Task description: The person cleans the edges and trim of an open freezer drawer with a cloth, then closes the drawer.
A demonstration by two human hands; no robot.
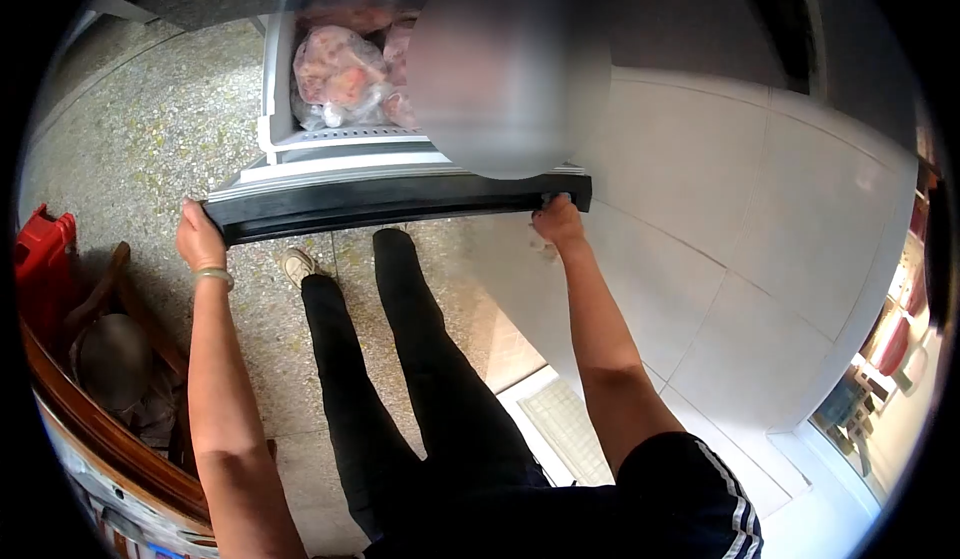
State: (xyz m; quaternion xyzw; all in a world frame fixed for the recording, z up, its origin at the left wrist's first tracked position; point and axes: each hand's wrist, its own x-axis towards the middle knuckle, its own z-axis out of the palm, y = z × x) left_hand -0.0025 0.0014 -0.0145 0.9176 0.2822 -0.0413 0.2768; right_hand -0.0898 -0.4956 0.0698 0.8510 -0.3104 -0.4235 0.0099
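Note:
A pulled-out freezer drawer point(400, 195) with a black front spans the space before me. My left hand point(203, 236) is closed on the left end of that front, a bracelet point(214, 278) round its wrist. Near the right end, the fingers of my right hand point(558, 221) are curled at the black front's edge; a small greyish bit shows by them, too small to name. Inside the drawer lies a clear plastic bag point(342, 71) of pinkish, frozen-looking food, with more such bags behind it. A blur hides the drawer's right part.
White tiled wall point(740, 199) stands close on the right. Speckled stone floor point(150, 119) lies under my feet. At the left are a red plastic container point(43, 254) and a dark wooden chair-like piece point(110, 299), with a brown wooden edge point(90, 429) below them.

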